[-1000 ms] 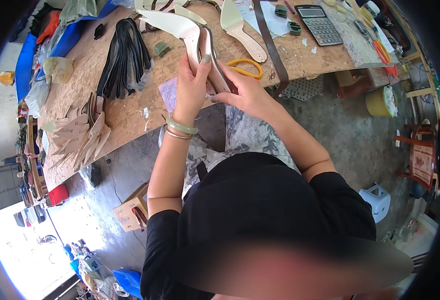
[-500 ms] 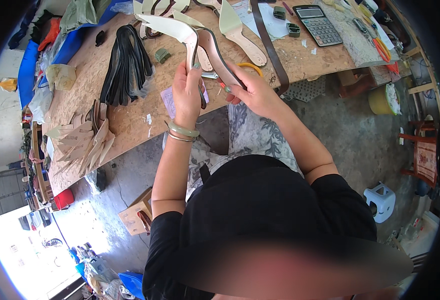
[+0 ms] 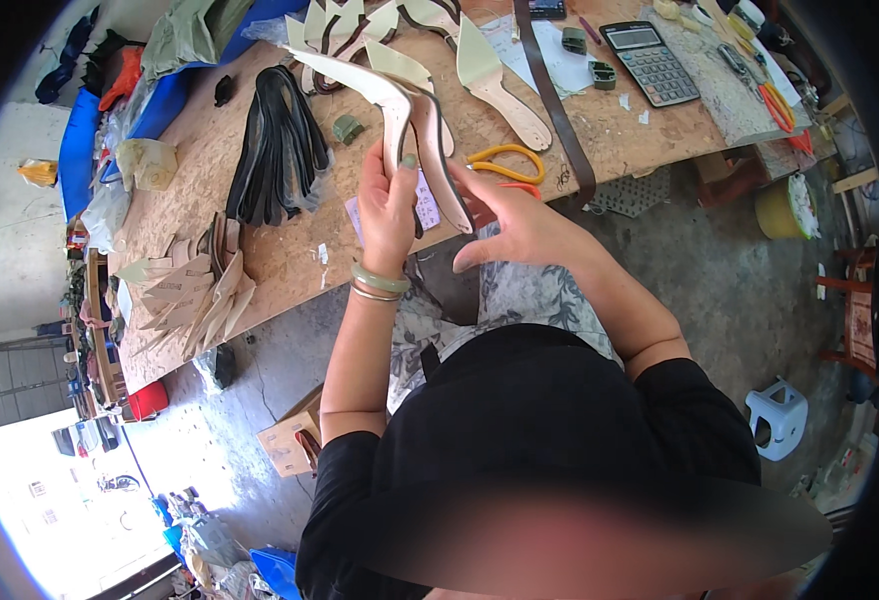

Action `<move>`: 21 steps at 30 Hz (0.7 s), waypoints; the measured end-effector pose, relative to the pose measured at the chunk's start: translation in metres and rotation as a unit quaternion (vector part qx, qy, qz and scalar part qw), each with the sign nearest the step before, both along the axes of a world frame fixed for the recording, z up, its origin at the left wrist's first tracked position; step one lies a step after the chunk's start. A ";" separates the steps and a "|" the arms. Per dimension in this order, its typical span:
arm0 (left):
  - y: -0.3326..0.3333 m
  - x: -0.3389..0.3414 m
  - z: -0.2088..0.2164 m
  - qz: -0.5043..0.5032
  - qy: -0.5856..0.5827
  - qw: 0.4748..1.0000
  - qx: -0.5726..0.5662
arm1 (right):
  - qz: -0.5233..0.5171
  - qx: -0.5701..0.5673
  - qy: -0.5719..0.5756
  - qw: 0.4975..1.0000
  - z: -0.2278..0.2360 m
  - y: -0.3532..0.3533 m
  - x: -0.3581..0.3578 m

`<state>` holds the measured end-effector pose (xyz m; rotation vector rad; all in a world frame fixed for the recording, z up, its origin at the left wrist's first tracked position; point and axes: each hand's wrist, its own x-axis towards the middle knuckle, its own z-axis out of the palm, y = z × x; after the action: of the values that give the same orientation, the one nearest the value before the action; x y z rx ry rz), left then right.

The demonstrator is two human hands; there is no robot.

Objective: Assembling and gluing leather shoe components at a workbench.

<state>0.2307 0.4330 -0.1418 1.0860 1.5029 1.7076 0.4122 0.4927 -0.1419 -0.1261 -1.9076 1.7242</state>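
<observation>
Over a chipboard tabletop [image 3: 260, 260], the left hand [image 3: 388, 205] clamps a cream shoe sole [image 3: 380, 95]; the right hand [image 3: 520, 225] pinches its dark strap [image 3: 450, 185]. Orange scissors [image 3: 505, 165] lie just right, a calculator [image 3: 650, 62] far right.

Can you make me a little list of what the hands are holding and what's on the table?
left hand: grips a high-heel shoe sole upright above the table edge
right hand: touches the lower end of a dark strip along the sole
wrist: bangles on the left one
table: rough wooden board
near the hands: orange-handled scissors, bundle of black straps
farther back: calculator, brown belt
left side: pile of pale cut pieces
</observation>
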 end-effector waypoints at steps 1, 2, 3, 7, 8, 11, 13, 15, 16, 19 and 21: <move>-0.001 0.001 0.002 0.023 0.052 0.998 0.006 | -0.058 0.088 -0.085 0.991 0.001 0.004 0.001; -0.003 0.004 0.005 0.053 0.091 0.994 -0.014 | -0.094 0.068 -0.079 0.990 0.002 0.009 0.001; -0.005 0.008 0.007 0.063 0.121 0.991 0.010 | -0.127 0.046 -0.075 0.988 0.003 0.014 0.001; -0.007 0.028 0.012 0.092 0.152 0.984 0.006 | -0.232 0.043 -0.003 0.972 0.013 0.020 -0.004; -0.006 0.032 0.012 0.088 0.149 0.985 -0.012 | -0.260 0.065 0.020 0.963 0.015 0.019 -0.007; 0.000 0.042 0.009 0.066 0.179 0.982 0.004 | -0.294 0.110 -0.016 0.949 0.019 0.014 -0.015; 0.001 0.050 0.005 0.064 0.272 0.959 0.039 | -0.301 0.118 -0.001 0.946 0.018 0.015 -0.022; 0.000 0.055 0.001 0.023 0.324 0.946 0.004 | -0.238 0.064 0.027 0.969 0.014 0.016 -0.025; -0.001 0.057 0.001 0.006 0.347 0.938 0.005 | -0.250 0.077 0.025 0.965 0.011 0.016 -0.028; -0.005 0.055 0.004 -0.059 0.354 0.933 0.011 | -0.267 0.092 0.066 0.957 0.003 0.017 -0.027; -0.012 0.043 0.015 -0.189 0.278 0.941 -0.050 | -0.234 0.017 -0.004 0.972 0.001 0.018 -0.015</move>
<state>0.2738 0.4212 -0.1265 1.7688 1.5438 1.0944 0.3970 0.5104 -0.1410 -0.5269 -1.7353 1.3706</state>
